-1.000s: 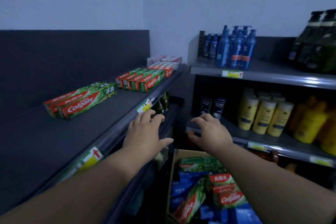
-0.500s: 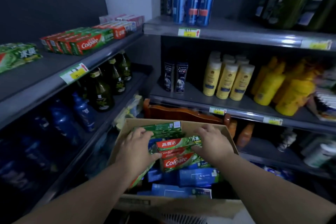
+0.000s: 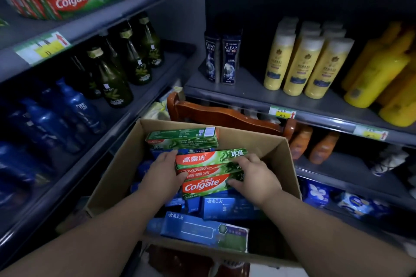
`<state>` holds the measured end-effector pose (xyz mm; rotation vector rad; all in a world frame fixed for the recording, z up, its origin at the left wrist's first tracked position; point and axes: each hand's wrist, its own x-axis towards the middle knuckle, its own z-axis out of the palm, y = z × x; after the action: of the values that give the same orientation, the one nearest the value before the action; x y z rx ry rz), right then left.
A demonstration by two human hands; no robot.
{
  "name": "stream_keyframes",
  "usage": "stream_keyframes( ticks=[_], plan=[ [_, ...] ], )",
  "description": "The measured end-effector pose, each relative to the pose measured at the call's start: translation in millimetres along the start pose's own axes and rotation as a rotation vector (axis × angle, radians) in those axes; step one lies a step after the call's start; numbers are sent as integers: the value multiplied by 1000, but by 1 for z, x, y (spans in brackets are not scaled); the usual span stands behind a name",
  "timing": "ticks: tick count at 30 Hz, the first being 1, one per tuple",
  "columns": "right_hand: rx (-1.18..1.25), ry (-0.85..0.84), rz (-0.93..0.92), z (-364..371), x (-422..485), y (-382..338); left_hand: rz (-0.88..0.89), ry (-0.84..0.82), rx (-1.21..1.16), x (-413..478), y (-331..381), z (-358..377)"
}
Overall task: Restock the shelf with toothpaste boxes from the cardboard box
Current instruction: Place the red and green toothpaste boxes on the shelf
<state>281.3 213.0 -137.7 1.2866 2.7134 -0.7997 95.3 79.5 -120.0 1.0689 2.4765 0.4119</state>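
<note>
Brown cardboard box [image 3: 249,136] at 6 o'clock, left hand [image 3: 162,174] and right hand [image 3: 256,179] gripping ends of stacked red-green toothpaste boxes [image 3: 208,161].

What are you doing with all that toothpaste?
A person is restocking toothpaste. The left hand and right hand grip a stack of Colgate boxes by its ends inside the cardboard box, not yet lifted out. Blue boxes lie underneath. A Colgate row already sits on the upper left shelf.
</note>
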Motion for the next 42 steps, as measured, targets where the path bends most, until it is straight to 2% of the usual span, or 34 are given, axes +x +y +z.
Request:
stream_keyframes(
  ticks=[3,11,15,22,25,28,33,42],
  plan=[
    [29,-10,-11,2,6,4,-47,16,-98,4,3,4],
    [55,8,-24,-1,15,8,18,86,-331,-1,-2,-5],
    [29,29,2,-5,19,6,21,138,-373,-7,-17,-20],
    [-60,-88,-56,2,31,0,54,191,-368,-25,-50,-50],
    [-189,-187,-141,13,33,-1,70,203,-410,-31,-59,-54],
    [-275,-193,-176,13,34,-1,85,231,-440,-37,-64,-57],
    [-202,-190,-167,-6,34,-3,93,282,-474,-44,-64,-69],
    [-182,-157,-276,-87,27,-36,158,434,-450,-63,-44,-120]
  ],
)
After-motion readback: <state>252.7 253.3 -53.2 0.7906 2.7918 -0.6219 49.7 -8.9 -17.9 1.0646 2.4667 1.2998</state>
